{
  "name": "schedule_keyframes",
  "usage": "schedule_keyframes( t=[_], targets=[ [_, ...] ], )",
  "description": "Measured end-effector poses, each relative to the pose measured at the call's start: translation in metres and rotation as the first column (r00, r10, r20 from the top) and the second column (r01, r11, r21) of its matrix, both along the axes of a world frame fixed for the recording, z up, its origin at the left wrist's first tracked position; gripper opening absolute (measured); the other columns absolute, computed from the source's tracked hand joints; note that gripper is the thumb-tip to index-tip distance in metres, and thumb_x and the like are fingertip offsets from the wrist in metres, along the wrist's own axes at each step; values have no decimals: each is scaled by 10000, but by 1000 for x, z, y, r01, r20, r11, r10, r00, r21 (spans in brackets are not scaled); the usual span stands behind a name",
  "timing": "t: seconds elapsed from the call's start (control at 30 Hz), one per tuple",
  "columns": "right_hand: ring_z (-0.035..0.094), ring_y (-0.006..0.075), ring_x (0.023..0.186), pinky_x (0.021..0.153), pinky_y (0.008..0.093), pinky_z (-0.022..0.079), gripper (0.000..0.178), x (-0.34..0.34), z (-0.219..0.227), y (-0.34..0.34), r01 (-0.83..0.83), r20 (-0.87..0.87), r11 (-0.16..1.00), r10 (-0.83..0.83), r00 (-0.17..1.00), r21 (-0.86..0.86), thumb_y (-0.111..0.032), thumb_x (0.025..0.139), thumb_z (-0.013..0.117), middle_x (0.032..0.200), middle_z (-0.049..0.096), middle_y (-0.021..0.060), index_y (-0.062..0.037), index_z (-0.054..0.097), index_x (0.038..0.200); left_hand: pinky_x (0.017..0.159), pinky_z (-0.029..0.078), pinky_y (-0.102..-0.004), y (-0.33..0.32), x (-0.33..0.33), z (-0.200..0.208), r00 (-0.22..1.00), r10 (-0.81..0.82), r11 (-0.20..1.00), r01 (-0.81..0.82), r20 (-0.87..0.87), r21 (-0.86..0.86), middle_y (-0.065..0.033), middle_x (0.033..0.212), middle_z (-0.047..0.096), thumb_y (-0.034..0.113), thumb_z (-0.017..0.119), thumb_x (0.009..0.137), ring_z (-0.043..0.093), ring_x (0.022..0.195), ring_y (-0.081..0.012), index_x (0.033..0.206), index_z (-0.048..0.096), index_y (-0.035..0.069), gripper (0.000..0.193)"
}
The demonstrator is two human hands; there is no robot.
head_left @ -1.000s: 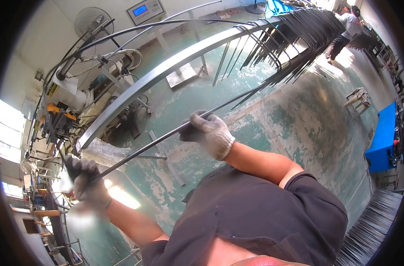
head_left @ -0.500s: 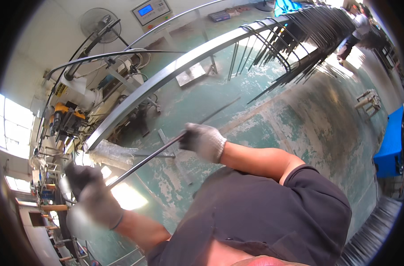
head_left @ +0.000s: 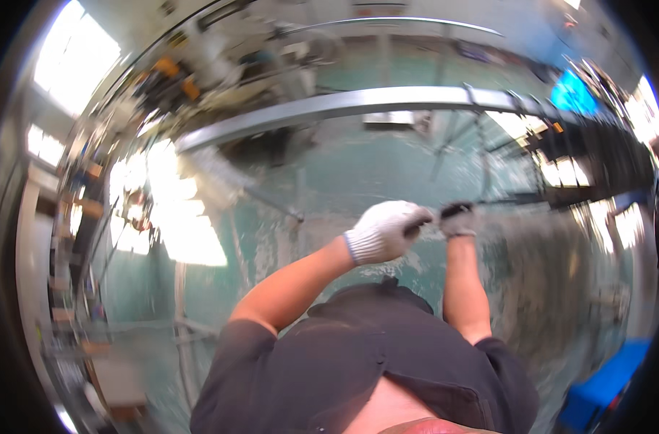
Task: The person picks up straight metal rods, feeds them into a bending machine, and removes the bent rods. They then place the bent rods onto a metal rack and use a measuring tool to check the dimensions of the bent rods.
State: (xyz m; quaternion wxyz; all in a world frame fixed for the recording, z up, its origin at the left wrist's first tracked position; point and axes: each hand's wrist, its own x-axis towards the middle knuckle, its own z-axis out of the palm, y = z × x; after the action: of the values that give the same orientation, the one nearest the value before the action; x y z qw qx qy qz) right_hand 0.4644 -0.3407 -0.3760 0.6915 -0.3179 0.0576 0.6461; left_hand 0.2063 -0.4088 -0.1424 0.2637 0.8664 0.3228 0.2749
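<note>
Both my hands wear work gloves and are held out in front of my chest, close together. My left hand (head_left: 387, 230), in a white knit glove, is closed around the near end of a thin dark metal rod (head_left: 514, 202). My right hand (head_left: 457, 219), its glove dark on the palm side, grips the same rod just to the right. The rod runs from my fists out to the right, toward a dark rack of rods (head_left: 597, 152). The picture is smeared by motion, so the rod's far end is unclear.
A long grey metal rail (head_left: 344, 107) arcs across the worn green floor ahead. Machines and cables stand at the upper left beside bright windows (head_left: 83, 50). A blue bin (head_left: 604, 383) sits at the lower right, and something blue (head_left: 572, 90) hangs at the upper right.
The view has swung round sharply. My left hand has come in from far down the rod and now sits right beside my right hand; both still hold the rod.
</note>
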Motion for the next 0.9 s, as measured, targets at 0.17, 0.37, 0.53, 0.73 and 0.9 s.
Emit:
schedule_keyframes(
  t=[0.17,0.37,0.53,0.73,0.9],
  targets=[
    [697,251,1030,954,440,556,387,203,-160,51,394,-47,897,-410,911,-200,-392,1001,432,1074,740,80,-140,727,989,863,577,-481,1,-35,-45,993,107,983,-99,43,-153,-180,1055,750,77,696,906,714,1000,-403,1152,713,67,247],
    [741,348,1041,984,492,594,755,109,-118,54,233,272,972,-226,936,4,-705,1044,337,1057,778,114,-56,723,1014,887,579,-457,-45,-168,-127,839,540,809,-495,68,-318,-194,1063,757,100,667,937,741,995,-364,1186,703,21,263],
    [516,188,586,574,357,460,479,-161,-34,23,-51,418,966,158,894,-255,-562,1085,538,630,506,-21,-163,533,820,852,582,-346,-88,-270,-175,410,885,433,-549,221,-715,-120,1047,759,46,645,941,723,924,-194,1216,692,-25,288],
    [602,208,568,529,379,509,310,-352,-41,25,-277,674,861,507,537,-427,-407,1074,610,719,599,48,-99,576,1056,834,584,-318,-157,-426,-208,71,977,209,-491,200,-846,-106,1074,753,33,639,940,712,920,-167,1222,694,-43,297],
    [626,226,528,444,387,512,322,-423,-76,23,-378,729,702,678,93,-604,-301,1046,654,718,627,90,-15,555,1156,832,594,-340,-221,-576,-203,-185,983,-78,-425,2,-902,-129,1049,768,62,681,897,733,912,-195,1180,715,-37,301]
  ],
)
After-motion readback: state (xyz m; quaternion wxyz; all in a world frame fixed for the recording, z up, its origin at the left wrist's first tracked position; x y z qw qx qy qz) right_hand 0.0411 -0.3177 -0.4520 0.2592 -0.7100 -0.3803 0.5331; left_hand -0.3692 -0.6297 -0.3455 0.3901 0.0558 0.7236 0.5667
